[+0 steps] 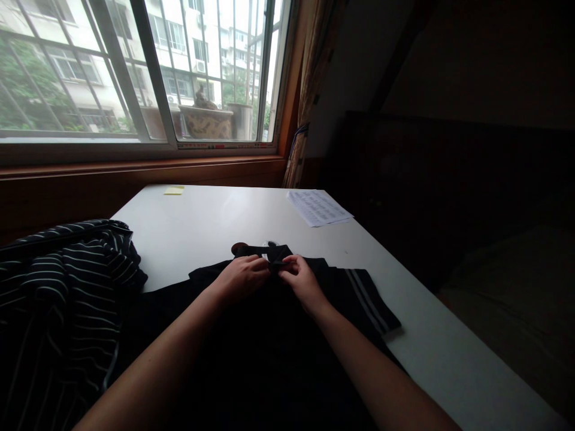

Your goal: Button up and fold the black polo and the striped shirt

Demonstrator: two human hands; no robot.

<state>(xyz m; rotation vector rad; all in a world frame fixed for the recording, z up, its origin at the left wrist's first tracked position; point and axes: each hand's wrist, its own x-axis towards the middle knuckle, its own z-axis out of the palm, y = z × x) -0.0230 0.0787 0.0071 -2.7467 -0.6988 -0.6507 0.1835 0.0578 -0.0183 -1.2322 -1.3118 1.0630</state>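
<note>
A black shirt [269, 347] lies spread on the white table, its collar end toward the window. Two grey stripes band its sleeve on the right. At the collar, my left hand [245, 275] has its fingers closed on the dark cloth. My right hand [300, 278] pinches the same collar area from the right, thumb and fingers together. The fingertips of both hands are close to each other. A brown round object [238, 247] shows just beyond the collar, partly covered; I cannot make out what it is.
On the left lies a heap of black-and-white striped cloth [67, 287]. The white table [215, 209] carries printed sheets [318, 208] at its far right and a yellow sticky note [173, 190] at its far left. A barred window and a tied curtain [299, 149] stand behind.
</note>
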